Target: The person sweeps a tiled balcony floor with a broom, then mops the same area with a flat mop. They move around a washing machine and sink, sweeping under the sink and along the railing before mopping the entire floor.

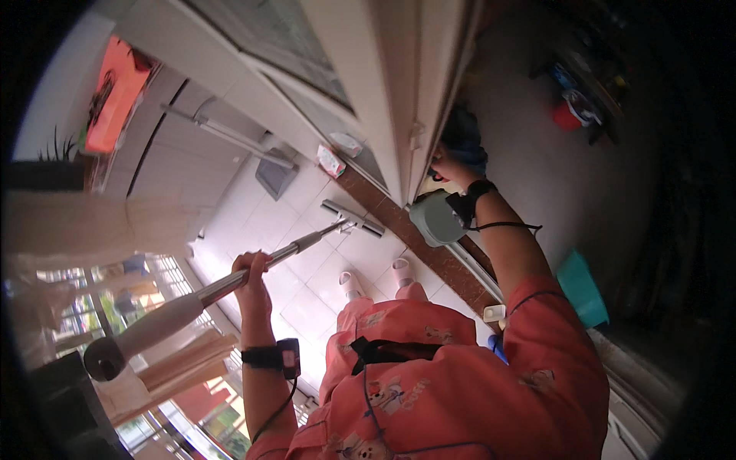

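My left hand [252, 275] is closed around the metal pole of a sponge mop [282, 253] with a grey handle. The mop's flat head [352, 218] rests on the tiled floor, in front of my feet in pink slippers. At the right, beyond the edge of the sliding door frame [414, 144], my right hand [451, 169] reaches to a dark cloth-like item [464, 135]. Its fingers are partly hidden by the frame, and what they hold cannot be made out. Just below that hand is a grey-green plastic bin [440, 218] at the door sill.
A grey dustpan [277, 172] with a long handle stands near the cabinets. A packet [331, 161] lies by the brown sill [420, 247]. Beyond the doorway are a teal basin [582, 290] and a red bucket [568, 115]. Curtains hang at the left by the window.
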The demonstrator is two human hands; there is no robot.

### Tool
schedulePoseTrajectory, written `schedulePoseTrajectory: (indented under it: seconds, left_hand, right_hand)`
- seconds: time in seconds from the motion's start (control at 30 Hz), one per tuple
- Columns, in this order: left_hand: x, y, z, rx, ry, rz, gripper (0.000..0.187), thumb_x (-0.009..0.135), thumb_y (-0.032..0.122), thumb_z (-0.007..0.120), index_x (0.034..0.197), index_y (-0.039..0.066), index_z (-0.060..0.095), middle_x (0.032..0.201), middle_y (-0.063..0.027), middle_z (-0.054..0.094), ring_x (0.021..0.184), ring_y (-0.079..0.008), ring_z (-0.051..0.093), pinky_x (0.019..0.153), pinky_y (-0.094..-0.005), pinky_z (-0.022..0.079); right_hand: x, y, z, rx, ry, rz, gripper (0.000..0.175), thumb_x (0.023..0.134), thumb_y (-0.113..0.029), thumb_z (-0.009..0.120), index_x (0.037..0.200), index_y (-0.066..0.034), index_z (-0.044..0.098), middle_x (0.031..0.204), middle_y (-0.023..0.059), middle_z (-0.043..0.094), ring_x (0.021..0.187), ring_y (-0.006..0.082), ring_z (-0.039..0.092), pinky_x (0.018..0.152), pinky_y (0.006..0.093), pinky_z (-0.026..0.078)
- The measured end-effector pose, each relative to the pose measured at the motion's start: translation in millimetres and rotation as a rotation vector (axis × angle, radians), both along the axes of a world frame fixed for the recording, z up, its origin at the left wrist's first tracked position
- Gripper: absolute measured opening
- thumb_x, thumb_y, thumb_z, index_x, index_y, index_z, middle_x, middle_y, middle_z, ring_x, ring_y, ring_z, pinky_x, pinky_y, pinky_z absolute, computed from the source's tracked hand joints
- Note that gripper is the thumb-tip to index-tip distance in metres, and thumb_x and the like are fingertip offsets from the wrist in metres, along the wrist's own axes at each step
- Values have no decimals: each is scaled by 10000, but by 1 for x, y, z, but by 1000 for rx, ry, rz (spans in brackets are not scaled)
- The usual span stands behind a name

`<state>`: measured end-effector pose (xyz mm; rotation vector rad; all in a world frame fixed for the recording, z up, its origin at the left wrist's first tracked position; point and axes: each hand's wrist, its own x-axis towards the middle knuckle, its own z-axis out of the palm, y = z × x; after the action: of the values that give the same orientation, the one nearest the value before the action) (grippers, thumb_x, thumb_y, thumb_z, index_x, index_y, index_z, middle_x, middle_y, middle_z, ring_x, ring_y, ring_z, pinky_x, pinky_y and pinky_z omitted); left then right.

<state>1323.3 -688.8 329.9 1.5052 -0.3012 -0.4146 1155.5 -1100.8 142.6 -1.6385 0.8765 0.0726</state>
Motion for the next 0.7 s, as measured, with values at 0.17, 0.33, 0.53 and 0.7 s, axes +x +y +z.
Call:
schedulePoseTrajectory:
  seconds: [0.17, 0.33, 0.53, 0.7]
  left_hand:
    - [5, 16, -3, 11, -32, -34, 198, 804, 31, 587, 652, 80, 468, 650, -28, 523, 655, -105, 448, 802, -295, 367]
    - [8, 23, -10, 19, -13, -29, 198, 825, 93, 590, 668, 69, 472, 671, -32, 529, 657, -105, 444, 940, -345, 333]
    - [5, 51, -22, 84, -126, -89, 204, 835, 119, 576, 664, 49, 490, 643, -44, 538, 708, -140, 539, 971, -412, 346]
    - [-32, 96, 1, 140, -269, -24, 173, 800, 152, 610, 859, 48, 485, 839, -85, 569, 887, -208, 560, 959, -425, 335]
  right_hand:
    - [5, 28, -9, 45, -112, -521, 379, 826, -138, 514, 1186, -90, 406, 861, 42, 573, 579, 106, 541, 483, 249, 457]
    - [-5, 159, -28, 617, -66, -288, 505, 810, -457, 558, 1068, -49, 408, 765, 49, 529, 641, 188, 567, 537, 319, 481]
    - [97, 337, -44, 1417, 178, -516, 717, 749, -530, 617, 1200, -40, 351, 1110, 153, 466, 1013, 287, 520, 822, 428, 452]
    - [151, 422, -71, 1496, -196, -784, 142, 741, -101, 564, 773, -63, 431, 626, 77, 484, 585, 205, 538, 563, 332, 481]
